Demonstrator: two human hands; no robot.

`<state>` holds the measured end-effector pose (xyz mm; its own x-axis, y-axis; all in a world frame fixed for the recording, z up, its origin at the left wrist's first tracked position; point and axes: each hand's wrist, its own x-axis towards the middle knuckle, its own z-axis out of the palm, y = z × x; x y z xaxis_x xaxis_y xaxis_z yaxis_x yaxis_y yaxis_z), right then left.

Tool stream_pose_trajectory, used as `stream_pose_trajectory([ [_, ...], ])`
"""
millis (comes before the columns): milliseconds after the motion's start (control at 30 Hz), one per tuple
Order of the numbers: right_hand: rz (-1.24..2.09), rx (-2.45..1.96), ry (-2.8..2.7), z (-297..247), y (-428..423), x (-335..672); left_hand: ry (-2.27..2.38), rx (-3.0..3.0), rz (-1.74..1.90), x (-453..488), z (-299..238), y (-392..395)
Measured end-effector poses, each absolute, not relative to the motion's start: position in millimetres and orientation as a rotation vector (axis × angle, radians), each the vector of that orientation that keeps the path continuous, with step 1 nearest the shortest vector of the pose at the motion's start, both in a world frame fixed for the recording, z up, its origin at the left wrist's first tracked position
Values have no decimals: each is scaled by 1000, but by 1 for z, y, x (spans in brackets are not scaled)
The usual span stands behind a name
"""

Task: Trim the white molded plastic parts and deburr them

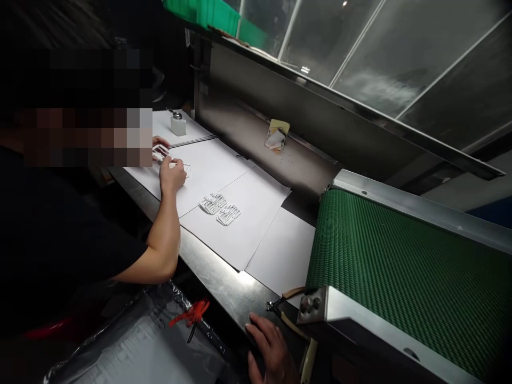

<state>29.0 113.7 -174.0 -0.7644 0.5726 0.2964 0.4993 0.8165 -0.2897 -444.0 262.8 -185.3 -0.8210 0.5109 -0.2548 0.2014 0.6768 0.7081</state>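
Observation:
At the bottom, my right hand (272, 349) reaches in with its fingers spread and bent, near the metal edge of the table. Nothing shows in its grasp. Close by lie side cutters (274, 306) with tan handles, beside the end of the conveyor. My left hand is out of sight. Two thin, light-coloured slotted parts (221, 209) rest together on the white sheets (256, 186) covering the table. Farther off, a co-worker in a dark top holds a similar light frame-like part (162, 151) with both hands.
A green-belted conveyor (400, 277) with metal side rails fills the right. A pump-top bottle (178, 125) stands far back on the table. A yellow-and-white packet (277, 135) lies against the metal back panel. A plastic-covered surface with a red tie (194, 312) is at lower left.

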Motion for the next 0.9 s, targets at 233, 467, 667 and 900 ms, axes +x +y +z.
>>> stream_pose_trajectory([
  [233, 189, -810, -2600, -180, 116, 30, 2441, 756, 1196, -514, -167, 367],
  [467, 95, -771, -2503, -199, 119, 31, 2502, 748, 1246, -532, -183, 371],
  [667, 92, -832, -2386, -212, 119, 28, 2498, 794, 1249, -516, -173, 354],
  [900, 177, -835, -2420, -198, 116, 22, 2393, 990, 1230, -467, -120, 332],
])
